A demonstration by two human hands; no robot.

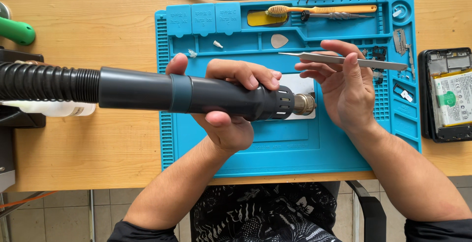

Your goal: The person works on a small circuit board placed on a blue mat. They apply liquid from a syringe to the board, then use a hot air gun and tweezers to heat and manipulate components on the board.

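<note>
Left fingers: wrapped round the dark grey, cylindrical plastic handle of a hot-air tool (pixel 221 99), thumb underneath, fingertips (pixel 255 78) curled over the top; the left hand (pixel 226 109) is clenched on it at the frame's centre.
Right fingers: a pair of slim silver metal tweezers (pixel 344 61) is pinched between thumb and forefinger, the other fingers (pixel 314 70) loosely spread; the right hand (pixel 346 92) sits right of centre.
Tweezer tips: pointed left, held above the work, apart from it; whether the tips are closed cannot be told.
Nozzle: the tool's short metal nozzle (pixel 305 104) is aimed right, just over a flat white rectangular part (pixel 301 84).
Work piece: the white part lies mid-mat, between the two hands, largely hidden by them.
Hose: a ribbed black hose (pixel 46 82) runs off the frame's left edge.
Mat: a blue silicone repair mat (pixel 295 148) carries a yellow-handled brush (pixel 319 9) at top and small loose parts at right.
Far right: an opened phone with its battery showing (pixel 448 94) rests on the wooden desk (pixel 98 26).
Progress, as judged: phone already opened; heating seems in hand; nothing is yet gripped or lifted by the tweezers.
</note>
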